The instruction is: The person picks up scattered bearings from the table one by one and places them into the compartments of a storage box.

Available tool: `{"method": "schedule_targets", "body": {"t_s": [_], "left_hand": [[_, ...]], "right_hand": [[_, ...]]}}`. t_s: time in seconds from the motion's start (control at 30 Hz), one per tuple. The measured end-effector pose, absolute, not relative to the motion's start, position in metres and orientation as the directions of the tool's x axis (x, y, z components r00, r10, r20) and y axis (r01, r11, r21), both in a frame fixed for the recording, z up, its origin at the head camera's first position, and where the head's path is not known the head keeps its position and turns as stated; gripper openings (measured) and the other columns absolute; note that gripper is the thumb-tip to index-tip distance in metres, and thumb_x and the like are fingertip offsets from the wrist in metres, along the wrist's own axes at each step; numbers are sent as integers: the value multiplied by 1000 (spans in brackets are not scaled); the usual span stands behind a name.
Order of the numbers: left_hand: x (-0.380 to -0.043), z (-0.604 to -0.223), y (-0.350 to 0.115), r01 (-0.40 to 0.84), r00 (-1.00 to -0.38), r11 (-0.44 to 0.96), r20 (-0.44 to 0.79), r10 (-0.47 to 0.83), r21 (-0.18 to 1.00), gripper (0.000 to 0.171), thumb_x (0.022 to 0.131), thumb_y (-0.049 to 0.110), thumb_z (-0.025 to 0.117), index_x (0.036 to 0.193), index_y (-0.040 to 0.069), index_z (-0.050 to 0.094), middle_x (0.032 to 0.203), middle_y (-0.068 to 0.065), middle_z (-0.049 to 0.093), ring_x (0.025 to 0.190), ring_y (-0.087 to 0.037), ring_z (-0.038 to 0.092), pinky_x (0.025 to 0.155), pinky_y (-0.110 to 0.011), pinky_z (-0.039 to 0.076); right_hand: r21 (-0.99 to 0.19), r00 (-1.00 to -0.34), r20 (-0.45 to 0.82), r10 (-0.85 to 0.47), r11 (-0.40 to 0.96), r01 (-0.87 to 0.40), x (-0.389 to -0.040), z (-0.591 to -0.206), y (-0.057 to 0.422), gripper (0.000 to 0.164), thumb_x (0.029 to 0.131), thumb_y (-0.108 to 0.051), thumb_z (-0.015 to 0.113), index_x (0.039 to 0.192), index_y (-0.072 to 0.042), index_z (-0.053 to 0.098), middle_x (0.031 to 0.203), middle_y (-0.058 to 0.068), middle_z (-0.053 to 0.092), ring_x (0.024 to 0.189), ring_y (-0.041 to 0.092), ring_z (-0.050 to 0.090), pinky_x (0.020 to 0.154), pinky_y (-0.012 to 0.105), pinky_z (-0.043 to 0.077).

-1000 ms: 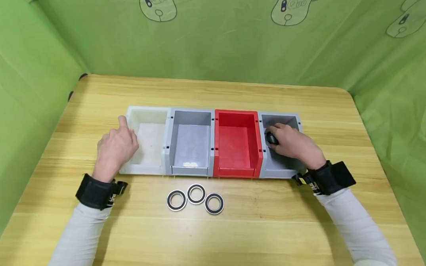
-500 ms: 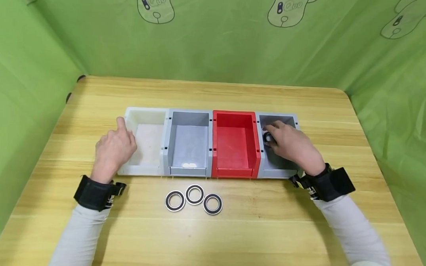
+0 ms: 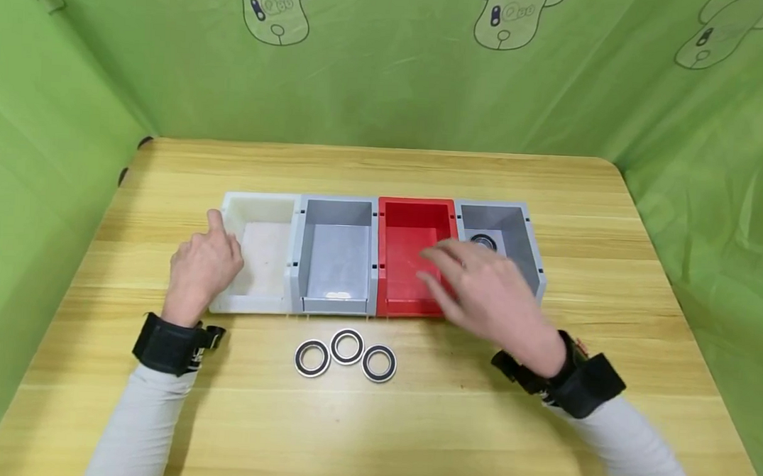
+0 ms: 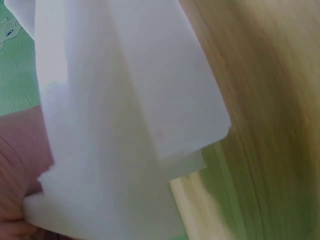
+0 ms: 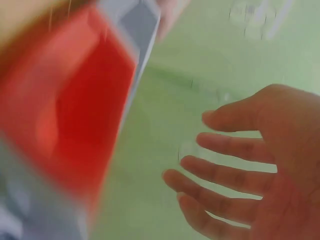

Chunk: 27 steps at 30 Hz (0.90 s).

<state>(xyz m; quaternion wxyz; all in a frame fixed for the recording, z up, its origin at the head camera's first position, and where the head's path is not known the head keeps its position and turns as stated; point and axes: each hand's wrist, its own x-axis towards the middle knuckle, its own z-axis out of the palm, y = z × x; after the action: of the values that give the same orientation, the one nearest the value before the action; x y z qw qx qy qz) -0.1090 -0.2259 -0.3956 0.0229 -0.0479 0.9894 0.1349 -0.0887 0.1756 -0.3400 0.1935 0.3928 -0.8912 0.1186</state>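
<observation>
Four joined open-front bins stand in a row in the head view: a white bin (image 3: pixel 248 304), a grey bin (image 3: pixel 334 307), a red bin (image 3: pixel 388 307) and a second grey bin (image 3: pixel 532 262) at the right end. My left hand (image 3: pixel 204 269) grips the side wall of the white bin, whose pale wall fills much of the left wrist view. Over the front of the red and right grey bins is my right hand (image 3: pixel 490 296), fingers spread and nothing held. A ball bearing (image 3: pixel 484 241) lies inside the right grey bin, partly hidden by that hand.
Three more bearings lie on the wooden table before the bins: a left one (image 3: pixel 312 358), a middle one (image 3: pixel 347 346) and a right one (image 3: pixel 379 363). Green cloth (image 3: pixel 388 89) hangs behind the table and along both sides.
My right hand has let go of a bearing in the right grey bin, then swung left and toward me with its fingers spreading. The left hand has stayed at the white bin.
</observation>
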Motion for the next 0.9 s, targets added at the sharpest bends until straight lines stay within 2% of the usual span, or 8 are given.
{"method": "schedule_targets", "body": {"t_s": [0.2, 0.43, 0.53, 0.73, 0.9], "left_hand": [[-110, -396, -226, -105, -994, 959, -70, -89, 263, 37, 104, 21, 32, 126, -9, 33, 58, -10, 44, 45, -25, 44, 39, -31, 32], [-110, -396, -226, -105, -993, 959, -73, -89, 263, 38, 105, 22, 32, 126, -9, 32, 58, -11, 45, 46, -26, 45, 40, -32, 32], [-110, -396, -226, -111, -993, 959, -78, -93, 260, 38, 105, 22, 31, 127, -9, 32, 58, -11, 45, 46, -26, 45, 40, -32, 32], [-109, -396, -227, -112, -993, 958, -76, -95, 263, 40, 105, 22, 32, 129, -10, 31, 58, -12, 45, 46, -27, 45, 40, -33, 33], [-109, -395, -226, -111, -993, 958, -72, -96, 263, 40, 105, 22, 32, 129, -10, 32, 59, -13, 46, 47, -27, 46, 40, -33, 33]], "right_hand": [[-26, -532, 332, -779, 556, -831, -61, -363, 142, 37, 93, -36, 73, 118, -10, 72, 107, 10, 74, 91, 24, 74, 77, 37, 62], [-23, -527, 88, -845, 527, -849, -40, -388, 124, 54, 93, -58, 64, 123, -13, 70, 111, 5, 72, 94, 21, 71, 81, 34, 60], [5, -509, 35, -860, 510, -860, -34, -396, 121, 58, 93, -64, 61, 121, -14, 70, 109, 4, 71, 94, 20, 69, 80, 33, 58], [55, -504, 26, -863, 505, -862, -27, -407, 119, 57, 92, -64, 62, 119, -14, 70, 101, 2, 69, 87, 19, 69, 74, 32, 58], [9, -537, 6, -843, 537, -843, -25, -410, 119, 51, 92, -56, 68, 116, -11, 69, 102, 4, 70, 87, 19, 70, 77, 32, 59]]}}
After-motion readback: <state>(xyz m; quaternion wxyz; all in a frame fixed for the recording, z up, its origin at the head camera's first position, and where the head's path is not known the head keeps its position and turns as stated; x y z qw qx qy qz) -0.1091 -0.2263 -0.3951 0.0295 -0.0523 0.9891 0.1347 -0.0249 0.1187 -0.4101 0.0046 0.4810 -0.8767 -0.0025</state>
